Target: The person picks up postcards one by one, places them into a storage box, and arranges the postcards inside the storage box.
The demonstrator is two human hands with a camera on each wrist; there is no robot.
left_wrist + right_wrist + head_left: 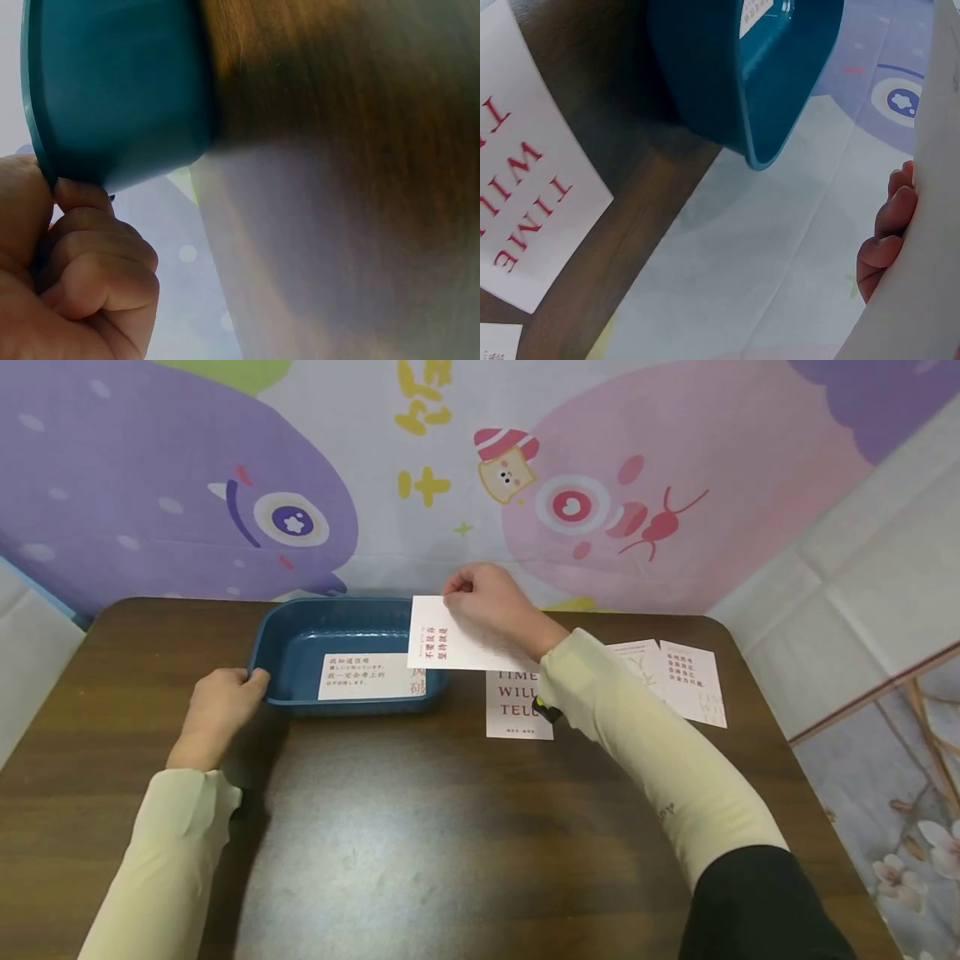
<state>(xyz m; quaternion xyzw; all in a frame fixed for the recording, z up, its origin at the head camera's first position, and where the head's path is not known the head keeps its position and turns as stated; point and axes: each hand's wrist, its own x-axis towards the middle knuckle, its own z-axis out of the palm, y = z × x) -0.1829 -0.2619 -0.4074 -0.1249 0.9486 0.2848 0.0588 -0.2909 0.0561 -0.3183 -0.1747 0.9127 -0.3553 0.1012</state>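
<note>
Left hand grips blue tray at left rim; white card inside. Right hand pinches second card by tray's right end. Loose cards farther right on surface. Likely loading step; next calls for shifting left, lowering, releasing.

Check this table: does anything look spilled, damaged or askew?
Slightly askew: the rightmost card lies turned on the table, while the TIME WILL TELL card sits nearly straight. I see no spill, and no damage to the tray or held card.
</note>
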